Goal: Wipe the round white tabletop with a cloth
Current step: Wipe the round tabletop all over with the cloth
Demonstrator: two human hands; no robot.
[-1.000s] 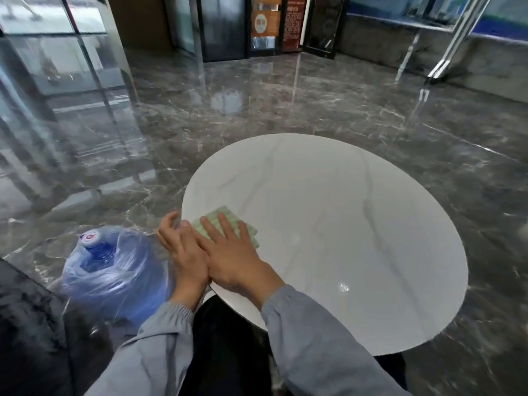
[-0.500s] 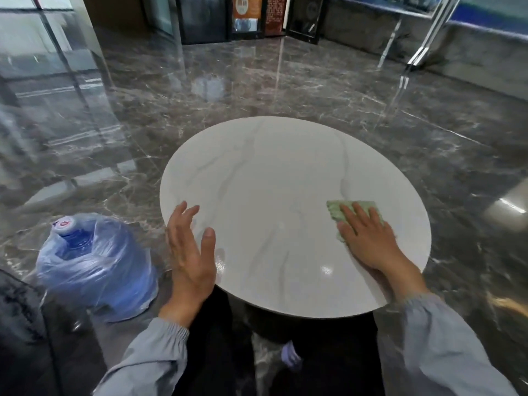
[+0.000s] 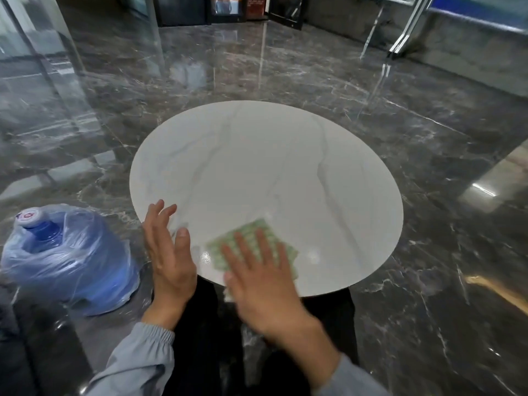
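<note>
Cloth (image 3: 248, 228): pale green with a grid pattern, lying flat on the round white tabletop (image 3: 265, 167) close to the near rim, a little left of centre. Much of it is covered by the right hand (image 3: 263, 281), so its full outline cannot be made out; a small bit seems to show past the rim beside the thumb. The right hand lies palm down on the cloth, fingers straight and slightly spread, pressing rather than gripping. Both hand and cloth are blurred.

The left hand (image 3: 168, 258) is at the near-left rim, just beside the cloth but apart from it. Its fingers are straight and loosely fanned, holding nothing. Whether it touches the tabletop or hovers above it cannot be told.

The tabletop carries faint grey veins and a few glints. Its base is hidden beneath it; only a dark shape shows under the near rim.

Grey sleeves (image 3: 143, 358) are cut off by the lower frame edge.

A large water bottle (image 3: 68, 252) wrapped in a bluish plastic bag stands on the dark marble floor (image 3: 428, 167), left of the table, and its cap label is unreadable.
</note>
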